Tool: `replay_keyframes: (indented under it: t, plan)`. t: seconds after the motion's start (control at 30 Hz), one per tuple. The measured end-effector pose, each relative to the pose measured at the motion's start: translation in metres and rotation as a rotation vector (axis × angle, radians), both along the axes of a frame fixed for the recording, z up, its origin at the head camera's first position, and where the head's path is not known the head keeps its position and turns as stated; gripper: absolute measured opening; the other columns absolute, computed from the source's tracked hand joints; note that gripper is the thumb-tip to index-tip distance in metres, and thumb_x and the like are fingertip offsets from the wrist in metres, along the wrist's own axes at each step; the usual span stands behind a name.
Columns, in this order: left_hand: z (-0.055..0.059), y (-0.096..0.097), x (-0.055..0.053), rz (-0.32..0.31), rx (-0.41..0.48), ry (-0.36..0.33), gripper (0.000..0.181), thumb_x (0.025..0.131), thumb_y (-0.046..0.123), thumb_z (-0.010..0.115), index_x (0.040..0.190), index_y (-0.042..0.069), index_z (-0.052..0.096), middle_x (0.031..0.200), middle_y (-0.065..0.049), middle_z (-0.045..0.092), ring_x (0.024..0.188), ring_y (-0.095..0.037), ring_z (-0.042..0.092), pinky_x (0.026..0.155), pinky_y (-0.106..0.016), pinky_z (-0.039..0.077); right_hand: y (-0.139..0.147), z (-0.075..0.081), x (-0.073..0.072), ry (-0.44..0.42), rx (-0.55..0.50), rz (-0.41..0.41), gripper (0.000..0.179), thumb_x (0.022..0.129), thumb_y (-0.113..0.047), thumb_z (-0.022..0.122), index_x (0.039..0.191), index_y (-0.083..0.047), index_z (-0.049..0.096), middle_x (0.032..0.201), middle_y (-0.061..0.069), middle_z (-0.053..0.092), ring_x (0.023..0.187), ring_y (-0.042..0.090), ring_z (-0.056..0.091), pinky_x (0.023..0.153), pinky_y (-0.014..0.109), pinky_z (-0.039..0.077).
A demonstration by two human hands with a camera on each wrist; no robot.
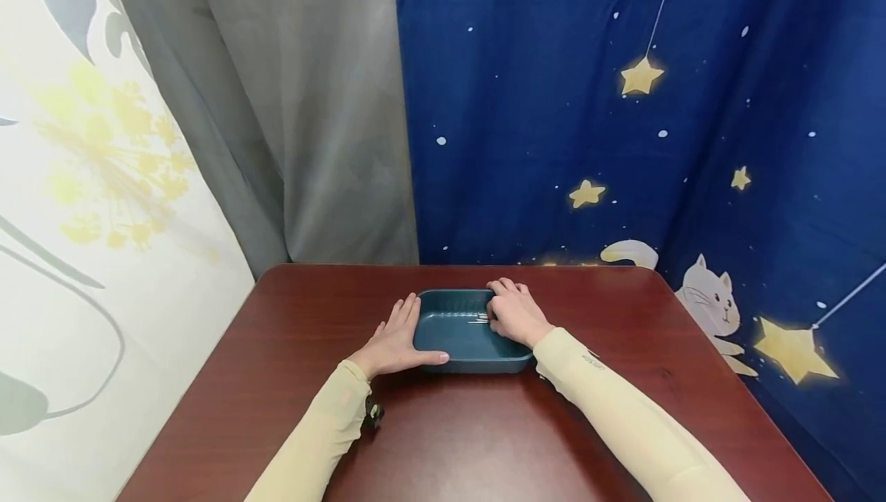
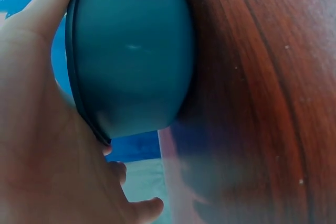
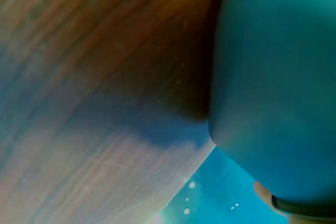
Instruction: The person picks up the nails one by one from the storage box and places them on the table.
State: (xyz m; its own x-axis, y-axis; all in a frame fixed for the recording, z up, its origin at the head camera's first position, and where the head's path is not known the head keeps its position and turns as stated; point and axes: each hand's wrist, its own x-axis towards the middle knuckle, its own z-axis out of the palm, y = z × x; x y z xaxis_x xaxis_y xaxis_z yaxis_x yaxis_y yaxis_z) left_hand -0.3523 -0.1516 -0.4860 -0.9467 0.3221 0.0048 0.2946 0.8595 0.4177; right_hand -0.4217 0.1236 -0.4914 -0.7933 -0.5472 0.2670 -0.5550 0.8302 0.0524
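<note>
A teal rectangular dish (image 1: 457,342) with rounded corners stands on the table between both hands. Several thin, pale sticks (image 1: 479,319) lie inside it towards the right. My left hand (image 1: 396,344) is spread along the left side, straight fingers at the rim and thumb along the front edge; the left wrist view shows the palm against the rim. At the right side, my right hand (image 1: 515,314) grips the wall over the rim, its thumb side inside beside the sticks. A fingertip (image 3: 262,195) shows outside, under the rim; the other fingertips are partly hidden.
The reddish-brown wooden table (image 1: 457,440) has rounded far corners. Behind it hang a grey curtain (image 1: 339,102) and a blue curtain with stars (image 1: 526,102). A white patterned cloth (image 1: 104,317) hangs on the left. A small dark object (image 1: 374,413) sits at the left wrist.
</note>
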Motion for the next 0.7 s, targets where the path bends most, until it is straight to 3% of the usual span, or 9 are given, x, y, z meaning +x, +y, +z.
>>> replay_keyframes:
  t: [0.13,0.47,0.7]
  plan:
    - [0.003,-0.002,-0.001,0.0,-0.018,0.012,0.127,0.054,0.09,0.045,0.149,0.015,0.003,0.155,0.001,-0.001,0.141,-0.025,0.002,0.105,-0.058,0.017,-0.002,0.0,-0.002,0.024,0.011,0.007,0.029,0.071,-0.026,0.072,0.051,-0.031,0.052,0.132,0.005,0.047,0.126,0.028,0.035,0.093,0.051,0.032]
    - [0.015,0.009,-0.001,0.0,-0.112,0.029,0.128,0.054,0.092,0.042,0.148,0.014,0.005,0.155,-0.001,0.0,0.141,-0.022,0.0,0.106,-0.057,0.014,0.005,0.002,-0.002,0.012,-0.002,0.03,0.029,0.069,-0.026,0.072,0.051,-0.032,0.05,0.133,0.008,0.046,0.127,0.031,0.033,0.092,0.053,0.032]
    - [0.007,0.005,0.0,0.001,-0.101,0.045,0.128,0.055,0.092,0.042,0.148,0.014,0.003,0.155,-0.001,-0.003,0.141,-0.023,-0.003,0.104,-0.06,0.016,-0.002,0.001,0.0,0.014,-0.029,0.045,0.028,0.068,-0.027,0.072,0.052,-0.032,0.05,0.132,0.008,0.047,0.126,0.032,0.033,0.09,0.054,0.032]
